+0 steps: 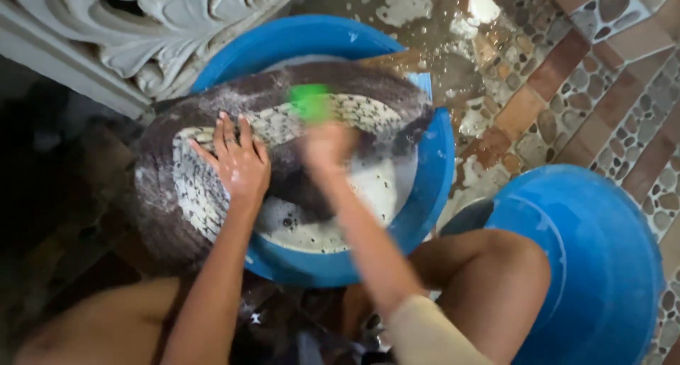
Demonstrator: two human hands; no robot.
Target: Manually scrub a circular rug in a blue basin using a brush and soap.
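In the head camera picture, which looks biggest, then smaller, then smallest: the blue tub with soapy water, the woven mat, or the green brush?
1. Blue tub and woven mat: they look about the same size, and the mat hides part of the tub, so I won't rank them.
2. Green brush: clearly smallest, blurred in the right hand.

Second blue tub (588, 266) right; wet tiles (567, 88) open.

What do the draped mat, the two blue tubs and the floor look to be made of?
Mat: seemingly woven textile, dark border, pale patterned centre, wet and soapy. Basin and second tub: probably plastic, smooth, glossy blue. Floor: pebble-patterned and reddish tile, wet. The left hand presses the mat; the right hand holds something green, blurred.
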